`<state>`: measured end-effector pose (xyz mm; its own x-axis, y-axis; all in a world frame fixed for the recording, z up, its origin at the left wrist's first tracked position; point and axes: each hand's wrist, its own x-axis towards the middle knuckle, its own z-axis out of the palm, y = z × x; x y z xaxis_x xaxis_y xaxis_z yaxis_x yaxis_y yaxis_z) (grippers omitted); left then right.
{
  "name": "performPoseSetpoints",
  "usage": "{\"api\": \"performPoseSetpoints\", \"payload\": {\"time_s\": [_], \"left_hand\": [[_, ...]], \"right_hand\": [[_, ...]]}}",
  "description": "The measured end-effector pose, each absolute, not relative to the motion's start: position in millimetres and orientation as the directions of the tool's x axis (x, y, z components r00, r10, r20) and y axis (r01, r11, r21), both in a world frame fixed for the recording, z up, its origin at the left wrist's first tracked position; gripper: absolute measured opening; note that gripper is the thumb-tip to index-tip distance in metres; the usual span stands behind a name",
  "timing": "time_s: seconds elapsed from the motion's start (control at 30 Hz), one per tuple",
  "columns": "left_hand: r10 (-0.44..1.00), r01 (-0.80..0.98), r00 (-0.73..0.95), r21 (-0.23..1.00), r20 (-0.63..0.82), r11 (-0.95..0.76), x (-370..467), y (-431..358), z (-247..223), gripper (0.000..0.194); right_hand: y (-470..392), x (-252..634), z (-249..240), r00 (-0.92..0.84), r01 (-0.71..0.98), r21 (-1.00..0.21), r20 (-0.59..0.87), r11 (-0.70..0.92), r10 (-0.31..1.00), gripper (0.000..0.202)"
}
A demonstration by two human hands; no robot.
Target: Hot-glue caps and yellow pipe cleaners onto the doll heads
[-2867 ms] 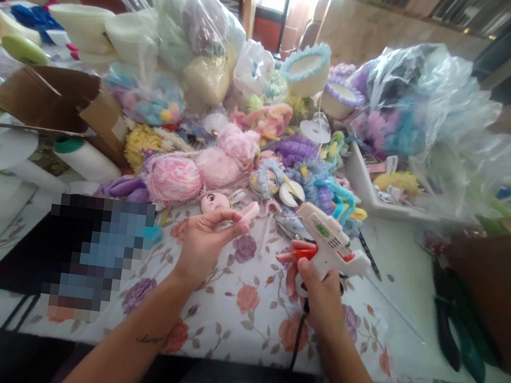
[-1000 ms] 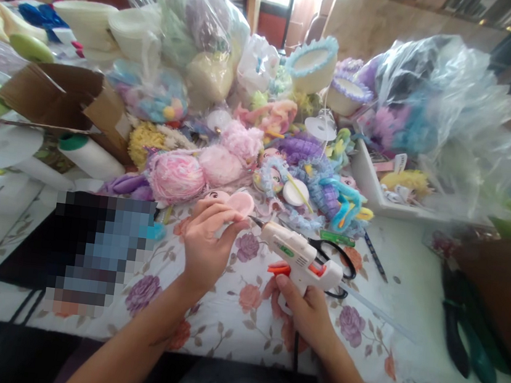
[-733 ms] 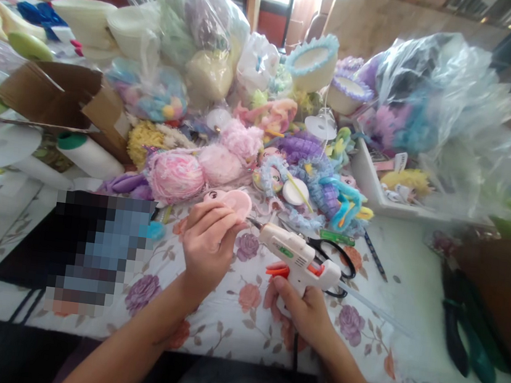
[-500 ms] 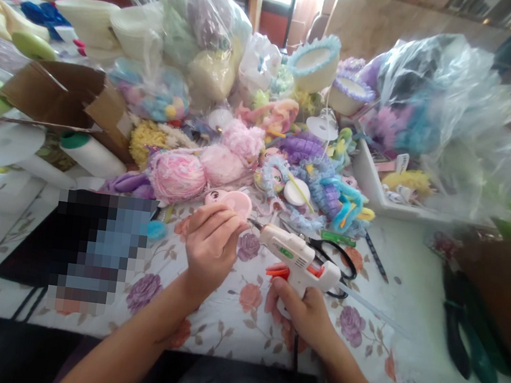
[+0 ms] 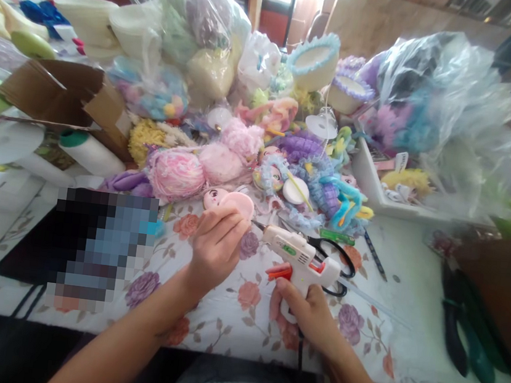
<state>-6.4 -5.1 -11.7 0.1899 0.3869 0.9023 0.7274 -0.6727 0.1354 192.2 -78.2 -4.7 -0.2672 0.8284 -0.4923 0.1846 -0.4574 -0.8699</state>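
The person's left hand point(image 5: 217, 246) grasps a thin, pale pink oval disc point(image 5: 239, 204) by its lower edge, fingers bunched, holding it raised over the surface point(image 5: 216, 320) with its rose-printed white cloth. The right hand point(image 5: 308, 310) grips a white plastic glue gun point(image 5: 289, 248) with an orange trigger; how hard the fingers press is hard to tell. A few seconds ago the gun pointed away and the disc was held nearly edge-on; now the disc's broad face shows and the dark nozzle sits at its right rim, so both pieces appear placed for gluing. Since the last glimpse only small shifts show in hand and gun. Whether nozzle and rim touch, or any glue is out, cannot be made out. Black-handled metal scissors point(image 5: 352, 267) lie just behind the gun.
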Motion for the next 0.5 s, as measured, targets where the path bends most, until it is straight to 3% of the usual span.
{"api": "performPoseSetpoints", "payload": {"time_s": [0.5], "left_hand": [[0.409, 0.707, 0.193, 0.162, 0.892, -0.688, -1.7, -8.3, -7.9, 0.021]], "right_hand": [[-80.7, 196.6, -10.1, -0.315, 0.081, -0.887, -0.455, -0.455, 0.833, 0.056]]}}
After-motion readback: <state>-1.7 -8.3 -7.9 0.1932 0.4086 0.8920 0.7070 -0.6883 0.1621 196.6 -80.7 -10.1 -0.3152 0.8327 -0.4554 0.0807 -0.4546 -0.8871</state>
